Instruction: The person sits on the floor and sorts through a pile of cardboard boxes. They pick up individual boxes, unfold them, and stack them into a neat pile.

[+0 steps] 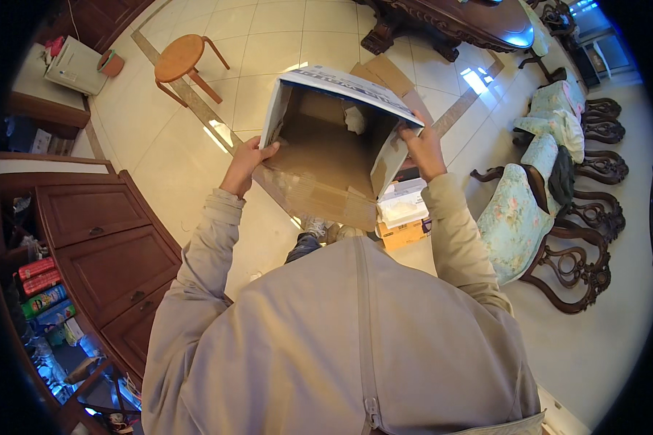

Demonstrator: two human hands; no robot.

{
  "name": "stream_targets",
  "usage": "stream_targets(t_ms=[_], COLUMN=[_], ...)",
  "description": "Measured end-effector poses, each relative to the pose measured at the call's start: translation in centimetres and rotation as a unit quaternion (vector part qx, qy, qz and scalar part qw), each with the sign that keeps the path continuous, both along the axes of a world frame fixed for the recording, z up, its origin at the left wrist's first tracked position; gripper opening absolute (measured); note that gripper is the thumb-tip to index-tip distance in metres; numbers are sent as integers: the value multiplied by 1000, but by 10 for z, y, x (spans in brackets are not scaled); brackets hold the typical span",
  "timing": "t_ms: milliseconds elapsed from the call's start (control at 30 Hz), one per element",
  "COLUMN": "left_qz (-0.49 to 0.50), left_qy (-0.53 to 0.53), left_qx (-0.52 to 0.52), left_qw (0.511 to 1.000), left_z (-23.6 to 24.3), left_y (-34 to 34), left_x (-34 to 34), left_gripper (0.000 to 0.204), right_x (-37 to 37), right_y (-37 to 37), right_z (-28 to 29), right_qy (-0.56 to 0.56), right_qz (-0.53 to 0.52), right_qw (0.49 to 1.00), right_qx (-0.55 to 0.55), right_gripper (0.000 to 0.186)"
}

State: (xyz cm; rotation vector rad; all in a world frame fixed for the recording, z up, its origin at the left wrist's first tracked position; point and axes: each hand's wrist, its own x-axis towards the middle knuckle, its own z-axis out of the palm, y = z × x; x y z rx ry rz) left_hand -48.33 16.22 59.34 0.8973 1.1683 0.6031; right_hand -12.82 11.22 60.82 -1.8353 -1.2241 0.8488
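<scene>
Between my hands is a cardboard box, white outside with blue print and brown inside. Its open side faces me, and a taped flap hangs down toward my body. A torn whitish patch shows on the inner wall. My left hand grips the left edge, thumb toward the inside. On the opposite edge, my right hand is closed near the upper corner. Behind the box, part of another brown cardboard piece lies on the floor. Below my right hand stand a white box and an orange box.
A round wooden stool stands at the far left. Dark red cabinets line the left side, with cans on a shelf. A carved table is at the back. Carved chairs with floral covers stand to the right.
</scene>
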Motion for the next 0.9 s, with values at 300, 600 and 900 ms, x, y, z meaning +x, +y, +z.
stream_targets(t_ms=[300, 600, 900], left_qz=[-4, -90, 177], left_qy=[252, 211, -436], left_qx=[238, 333, -107], left_qw=[938, 915, 876], left_z=[29, 134, 90], left_y=[15, -25, -28], left_x=[-10, 49, 88], left_gripper=[46, 29, 54], right_x=[-7, -20, -90], right_y=[-4, -18, -54], right_z=[17, -27, 33], right_qy=[125, 14, -112], right_qz=[-33, -60, 0], right_qw=[989, 997, 973], right_qx=[-75, 40, 204], right_gripper=[42, 51, 66])
